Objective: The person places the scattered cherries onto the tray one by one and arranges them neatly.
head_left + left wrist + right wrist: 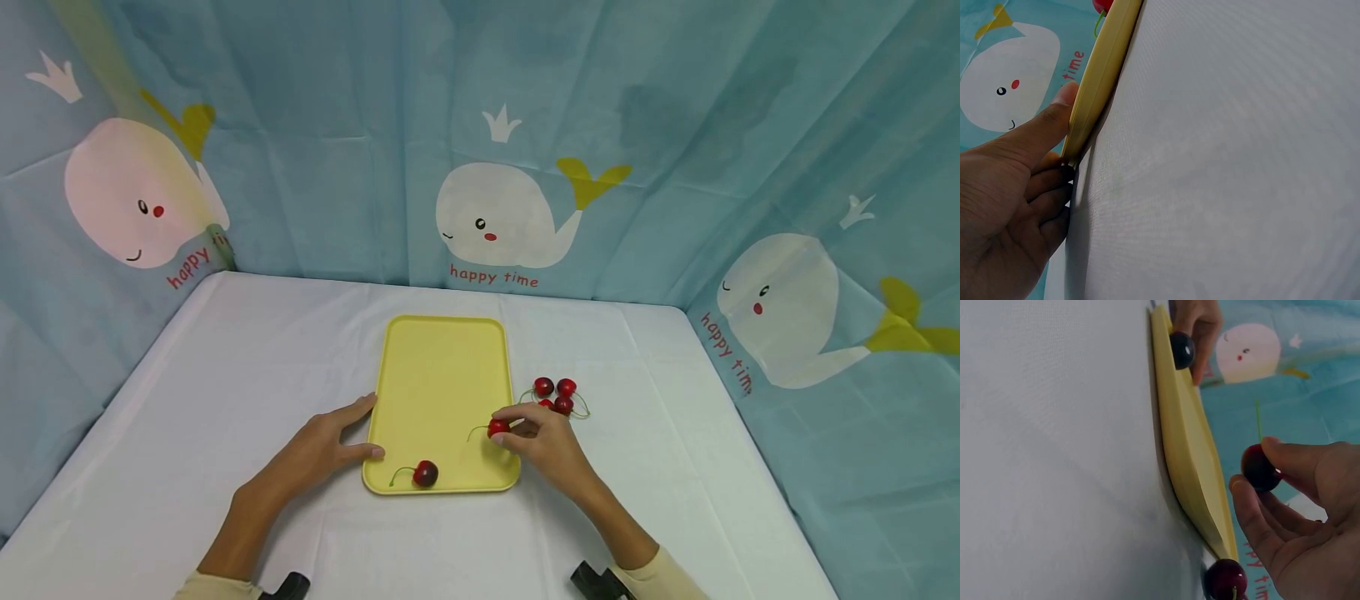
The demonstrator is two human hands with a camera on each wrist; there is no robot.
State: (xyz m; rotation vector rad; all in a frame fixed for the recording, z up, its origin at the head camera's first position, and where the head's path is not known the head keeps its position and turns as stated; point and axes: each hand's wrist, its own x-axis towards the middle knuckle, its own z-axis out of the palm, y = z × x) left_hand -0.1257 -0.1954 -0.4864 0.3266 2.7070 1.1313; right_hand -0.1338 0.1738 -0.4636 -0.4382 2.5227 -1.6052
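A yellow rectangular tray (pixel 442 367) lies on the white-covered table. At its left edge my left hand (pixel 324 443) grips the rim, thumb over the edge and fingers against the side in the left wrist view. My right hand (pixel 551 447) pinches a red cherry (pixel 1260 467) between thumb and fingertips, over the tray's right part; its green stem points left in the head view. Another dark red cherry (pixel 426 474) with a stem rests on the tray near its front edge. Several more cherries (pixel 566 387) lie on the cloth right of the tray, partly behind my right hand.
A white cloth (pixel 247 375) covers the table. Blue curtains (pixel 315 167) printed with whales stand along the back, left and right sides. Dark wrist-worn devices (pixel 288 587) show at both sleeves.
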